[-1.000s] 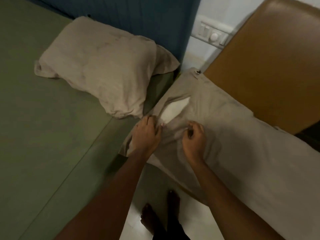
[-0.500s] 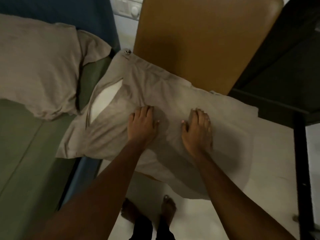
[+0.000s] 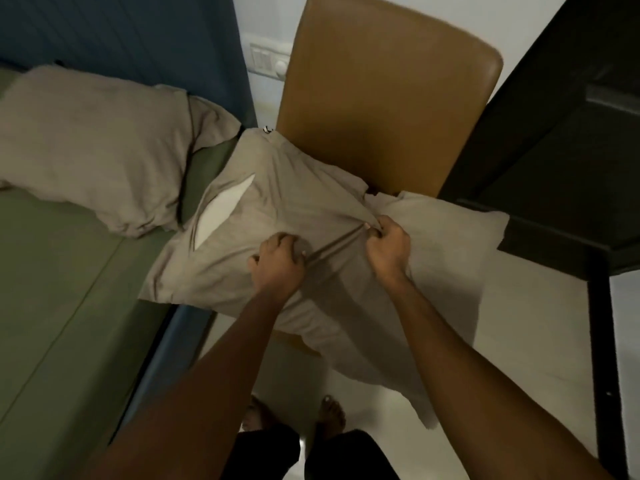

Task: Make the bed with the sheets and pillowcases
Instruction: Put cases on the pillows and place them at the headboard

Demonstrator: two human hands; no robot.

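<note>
A pillow in a beige pillowcase (image 3: pixel 287 199) lies across the brown chair's seat, one end overlapping the bed's edge. A slit in the case shows the white pillow (image 3: pixel 221 211) inside. My right hand (image 3: pixel 388 249) pinches a fold of the case and pulls it up into a taut ridge. My left hand (image 3: pixel 277 266) presses down on the case with curled fingers beside that ridge. A second cased pillow (image 3: pixel 100 147) rests on the green sheet (image 3: pixel 52 289) at the head of the bed.
A brown chair back (image 3: pixel 384 98) stands behind the pillow. A dark table (image 3: pixel 568 140) fills the right side, its leg near the pillow's corner. The blue headboard (image 3: pixel 138 39) rises at the back left. My bare feet stand on the pale floor (image 3: pixel 530 323).
Both hands lay flat on the pillowcase half a second ago. Now my right hand has gathered a fold and lifted it, and my left fingers have curled on the fabric.
</note>
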